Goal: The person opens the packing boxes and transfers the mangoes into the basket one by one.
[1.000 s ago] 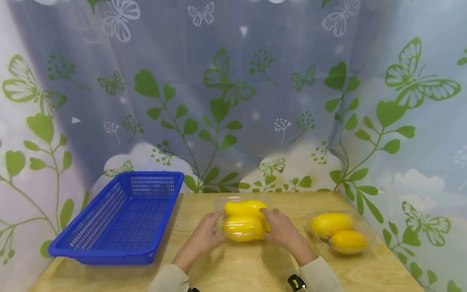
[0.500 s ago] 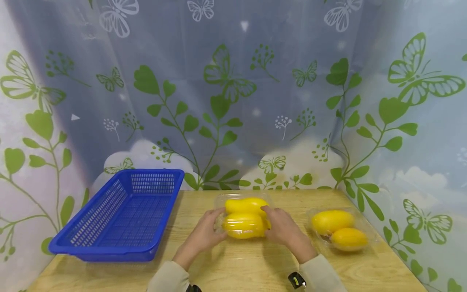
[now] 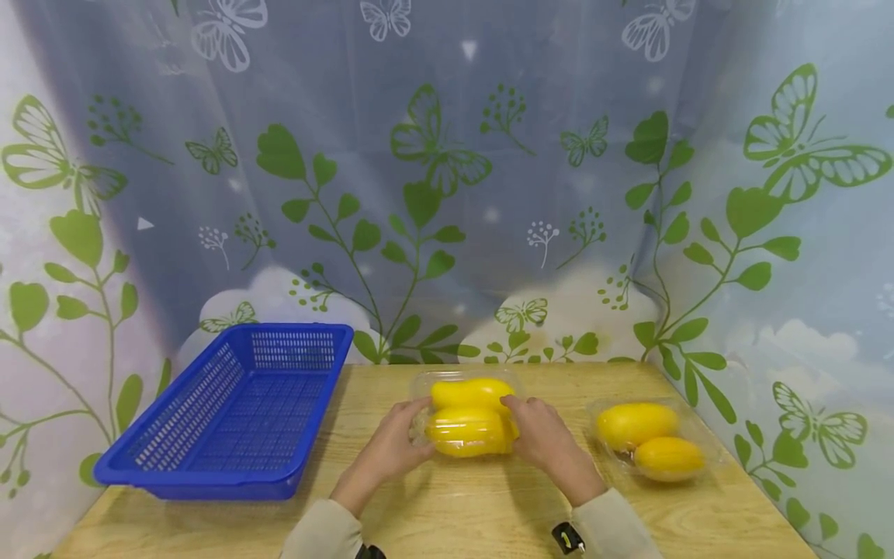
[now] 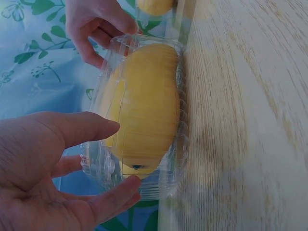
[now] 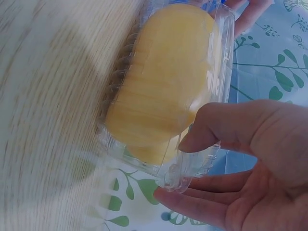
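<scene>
A clear plastic clamshell box with yellow mangoes inside sits at the middle of the table, its lid down. My left hand grips the box's left end; in the left wrist view its thumb lies along the lid's edge and the fingers reach around the end. At the opposite end, my right hand holds a corner, thumb on the lid and fingertips by the rim. A second clear box with two mangoes stands to the right.
On the left stands a blue plastic basket with slotted sides, nothing in it. The wooden table ends at a patterned curtain behind and on both sides.
The camera view has tilted slightly, shifting the scene up a little. Both hands keep their places at the ends of the box.
</scene>
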Tool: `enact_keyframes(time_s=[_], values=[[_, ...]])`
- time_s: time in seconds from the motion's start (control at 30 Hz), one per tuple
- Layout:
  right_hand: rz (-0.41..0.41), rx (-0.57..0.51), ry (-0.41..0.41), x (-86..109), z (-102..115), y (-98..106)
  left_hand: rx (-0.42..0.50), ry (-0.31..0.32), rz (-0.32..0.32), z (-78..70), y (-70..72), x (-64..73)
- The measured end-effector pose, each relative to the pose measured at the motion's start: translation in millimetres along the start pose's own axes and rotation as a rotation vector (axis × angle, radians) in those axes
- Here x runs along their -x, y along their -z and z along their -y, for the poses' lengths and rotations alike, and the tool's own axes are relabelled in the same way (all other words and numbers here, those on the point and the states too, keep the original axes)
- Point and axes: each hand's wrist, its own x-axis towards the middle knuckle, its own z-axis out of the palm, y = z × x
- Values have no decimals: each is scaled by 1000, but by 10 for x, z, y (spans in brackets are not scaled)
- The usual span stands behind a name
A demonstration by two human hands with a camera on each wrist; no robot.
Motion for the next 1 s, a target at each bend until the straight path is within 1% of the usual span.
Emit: enact_keyframes(time_s=[0.13,0.43,0.53,0.73,1.0], values=[[12,2,-9,2,3,-7,-1,2,1,11,-11,7],[-3,29,2,-5,6,13,2,4,-3,18,-10,-15],[-1,28,-2,-5,4,11,0,4,-2,20,-13,-13],[3,17,-1,-5,5,-3,10,26,4,-1,0,9],[6,15,-1,-17,-2,-19,16,24,4,2,4,-2]])
